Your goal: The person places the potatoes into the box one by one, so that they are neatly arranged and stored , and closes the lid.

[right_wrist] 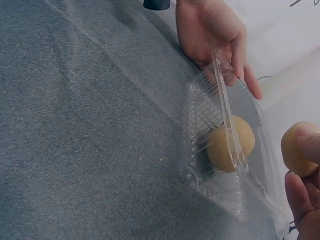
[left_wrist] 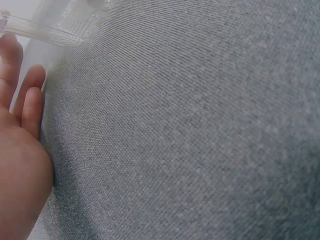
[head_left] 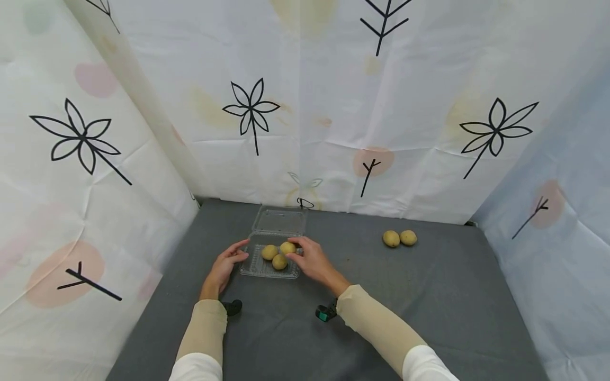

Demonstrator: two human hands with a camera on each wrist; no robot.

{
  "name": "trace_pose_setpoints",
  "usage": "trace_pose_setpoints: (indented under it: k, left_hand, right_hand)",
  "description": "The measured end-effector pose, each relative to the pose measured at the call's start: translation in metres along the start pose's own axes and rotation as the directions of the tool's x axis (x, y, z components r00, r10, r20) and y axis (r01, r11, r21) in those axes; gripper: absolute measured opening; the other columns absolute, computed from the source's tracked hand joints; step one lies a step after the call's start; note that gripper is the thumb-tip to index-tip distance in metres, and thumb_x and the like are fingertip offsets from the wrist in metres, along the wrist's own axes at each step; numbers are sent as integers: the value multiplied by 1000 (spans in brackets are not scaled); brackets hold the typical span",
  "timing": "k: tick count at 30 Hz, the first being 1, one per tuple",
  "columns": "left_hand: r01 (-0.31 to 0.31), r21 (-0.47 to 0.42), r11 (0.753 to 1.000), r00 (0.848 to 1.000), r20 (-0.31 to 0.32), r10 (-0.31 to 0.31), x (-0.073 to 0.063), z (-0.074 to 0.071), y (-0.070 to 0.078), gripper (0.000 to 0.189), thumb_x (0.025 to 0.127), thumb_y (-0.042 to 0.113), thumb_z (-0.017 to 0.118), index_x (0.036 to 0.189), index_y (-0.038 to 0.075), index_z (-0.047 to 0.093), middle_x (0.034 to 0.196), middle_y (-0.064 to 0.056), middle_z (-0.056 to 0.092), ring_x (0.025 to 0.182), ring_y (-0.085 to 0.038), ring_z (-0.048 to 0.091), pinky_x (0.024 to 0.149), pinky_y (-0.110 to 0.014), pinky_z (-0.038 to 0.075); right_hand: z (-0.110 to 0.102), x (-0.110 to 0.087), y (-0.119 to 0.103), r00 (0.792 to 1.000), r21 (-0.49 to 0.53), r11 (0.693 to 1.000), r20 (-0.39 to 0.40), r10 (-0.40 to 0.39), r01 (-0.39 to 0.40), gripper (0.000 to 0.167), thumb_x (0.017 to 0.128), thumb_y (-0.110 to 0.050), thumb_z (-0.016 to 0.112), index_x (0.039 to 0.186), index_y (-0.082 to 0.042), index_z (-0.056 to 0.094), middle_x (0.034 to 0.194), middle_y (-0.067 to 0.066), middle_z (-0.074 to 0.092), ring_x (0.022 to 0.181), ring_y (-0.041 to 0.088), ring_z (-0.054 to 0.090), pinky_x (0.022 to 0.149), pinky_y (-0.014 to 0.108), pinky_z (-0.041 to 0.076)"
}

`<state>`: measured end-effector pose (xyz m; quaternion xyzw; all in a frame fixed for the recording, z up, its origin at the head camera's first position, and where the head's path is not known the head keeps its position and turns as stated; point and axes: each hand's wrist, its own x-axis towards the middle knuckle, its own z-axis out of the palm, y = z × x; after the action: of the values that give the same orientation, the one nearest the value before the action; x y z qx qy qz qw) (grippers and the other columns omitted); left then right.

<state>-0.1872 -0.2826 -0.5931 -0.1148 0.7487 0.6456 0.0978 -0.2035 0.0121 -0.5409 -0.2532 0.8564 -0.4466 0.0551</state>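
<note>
A clear plastic clamshell box (head_left: 257,269) lies on the grey cloth with its lid (head_left: 278,219) folded back, away from the person. Two potatoes (head_left: 269,252) (head_left: 279,261) sit in its base. Between thumb and fingers, my right hand (head_left: 314,259) pinches another potato (right_wrist: 295,150), held over the right side of the base. My left hand (head_left: 225,267) is at the box's left wall, with fingers extended and fingertips right at the rim. In the left wrist view, only a corner of the box (left_wrist: 75,35) shows beyond the fingers.
Two more potatoes (head_left: 391,238) (head_left: 408,237) lie side by side farther right on the grey cloth (head_left: 381,296). White curtains (head_left: 324,106) printed with leaves and twigs stand behind the table and along both sides.
</note>
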Motion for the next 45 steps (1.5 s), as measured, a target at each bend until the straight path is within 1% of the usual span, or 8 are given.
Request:
trace_pose_setpoints:
  k: [5, 10, 20, 25, 29, 34, 39, 45]
  left_hand:
    - [14, -23, 1000, 999, 30, -13, -6, 0, 13, 52, 104, 15, 59, 154, 12, 46, 101, 2, 56, 110, -15, 48, 120, -50, 22]
    - [26, -19, 999, 999, 46, -25, -15, 1, 25, 52, 104, 14, 59, 154, 10, 46, 102, 0, 57, 110, -17, 48, 118, -48, 25]
    - [24, -6, 1000, 999, 35, -23, -16, 3, 27, 51, 103, 13, 59, 153, 12, 48, 100, 2, 57, 109, -17, 50, 117, -47, 27]
    - [25, -7, 1000, 999, 41, -24, -16, 3, 28, 51, 104, 13, 59, 153, 12, 47, 101, 1, 58, 110, -18, 49, 118, -48, 26]
    - [25, -9, 1000, 999, 38, -24, -12, 2, 24, 51, 104, 13, 59, 154, 12, 47, 101, 1, 58, 112, -18, 49, 120, -51, 24]
    - [8, -15, 1000, 1000, 8, -8, -3, 2, 9, 51, 104, 15, 59, 153, 14, 47, 99, 5, 56, 111, -16, 48, 120, -51, 22]
    - [-11, 1, 1000, 1000, -4, 11, 1, 3, -1, 50, 103, 19, 61, 152, 19, 50, 97, 8, 56, 108, -13, 50, 118, -47, 25]
    - [-19, 4, 1000, 1000, -19, 19, 1, 3, -3, 49, 102, 18, 62, 151, 19, 52, 95, 9, 57, 105, -11, 52, 116, -45, 27]
  right_hand:
    - [4, 6, 1, 1000, -4, 1000, -12, -12, 12, 46, 99, -20, 68, 140, -3, 59, 130, 12, 64, 118, 25, 65, 90, 35, 57]
    - [8, 11, 0, 1000, 63, 998, -15, -9, 10, 46, 98, -16, 69, 139, 1, 58, 132, 16, 63, 119, 28, 65, 96, 36, 56]
    - [16, 13, 10, 1000, 107, 994, -14, 15, -13, 46, 97, -12, 69, 139, 3, 57, 129, 16, 63, 117, 29, 65, 98, 39, 56]
    - [16, 16, 7, 996, 104, 991, -21, 88, -85, 46, 99, -15, 68, 140, 0, 56, 133, 16, 61, 116, 29, 66, 94, 39, 57]
    - [16, 19, 4, 988, 105, 983, -24, 155, -151, 45, 99, -19, 68, 140, -3, 58, 132, 14, 62, 115, 29, 67, 93, 39, 57]
    - [16, 20, 4, 983, 97, 979, -28, 182, -178, 44, 98, -23, 69, 137, -5, 60, 131, 13, 63, 114, 28, 67, 93, 39, 57]
    - [17, 20, 5, 981, 68, 980, -46, 188, -185, 41, 98, -23, 70, 134, -7, 62, 129, 12, 65, 112, 27, 67, 92, 41, 56]
    - [17, 22, 5, 982, 2, 983, -44, 182, -182, 41, 97, -26, 71, 133, -8, 63, 126, 11, 66, 109, 25, 67, 89, 39, 56]
